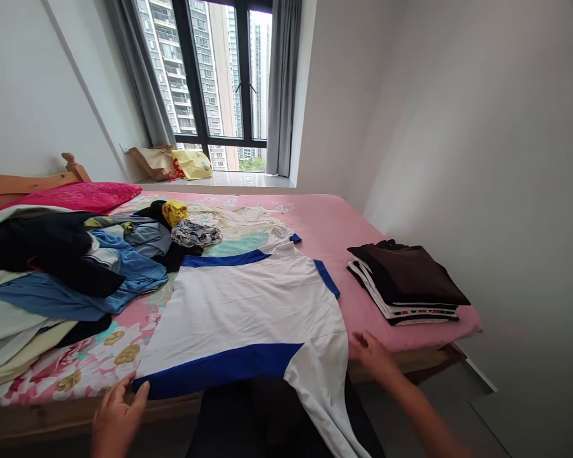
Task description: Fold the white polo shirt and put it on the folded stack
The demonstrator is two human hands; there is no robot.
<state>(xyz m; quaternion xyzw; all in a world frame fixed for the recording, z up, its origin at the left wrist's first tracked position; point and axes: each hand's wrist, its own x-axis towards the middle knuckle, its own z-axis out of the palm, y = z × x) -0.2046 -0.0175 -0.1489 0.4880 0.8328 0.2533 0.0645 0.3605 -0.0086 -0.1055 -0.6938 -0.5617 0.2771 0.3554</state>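
A white long-sleeved shirt (248,302) with blue side panels and a blue collar lies spread on the bed, its collar toward the right. Its near sleeve hangs over the bed's front edge, while the far sleeve lies bunched on the sheet. At the near left corner of the hem, my left hand (119,413) has thumb and fingers closed about the blue fabric. My right hand (375,357) is just right of the shirt's near shoulder, apart from the cloth, fingers slightly bent and spread with nothing visible in them.
A heap of mixed clothes (71,267) covers the bed's left side, by a red pillow (86,196). Folded dark and white clothes (410,280) are stacked at the right. Paper and yellow bags (191,164) sit on the windowsill. The bed frame (52,420) runs along the front.
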